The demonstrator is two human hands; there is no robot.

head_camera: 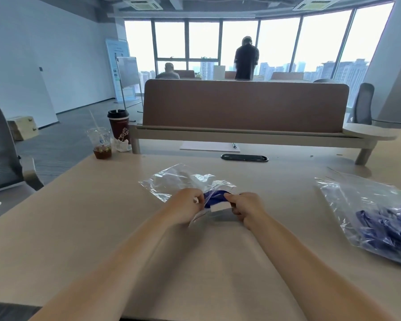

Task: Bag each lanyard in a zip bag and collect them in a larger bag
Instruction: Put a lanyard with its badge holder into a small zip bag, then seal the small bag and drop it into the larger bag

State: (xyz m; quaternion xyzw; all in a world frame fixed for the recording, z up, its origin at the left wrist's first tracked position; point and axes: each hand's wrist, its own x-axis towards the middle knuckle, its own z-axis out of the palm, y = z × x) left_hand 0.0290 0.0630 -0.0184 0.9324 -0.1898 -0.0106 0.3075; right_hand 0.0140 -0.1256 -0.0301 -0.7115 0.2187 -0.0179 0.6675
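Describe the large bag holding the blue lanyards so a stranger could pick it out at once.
Start at the wide beige table and look to its right edge. A large clear plastic bag lies flat there. Unlike the smaller clear bags mid-table, it holds a whole heap of blue lanyards.

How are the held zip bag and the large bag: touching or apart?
Apart: the head view shows bare table between held zip bag and large bag.

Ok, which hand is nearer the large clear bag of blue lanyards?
Right. Both hands pinch the small clear zip bag; the right hand sits toward the large clear bag, the left hand further left.
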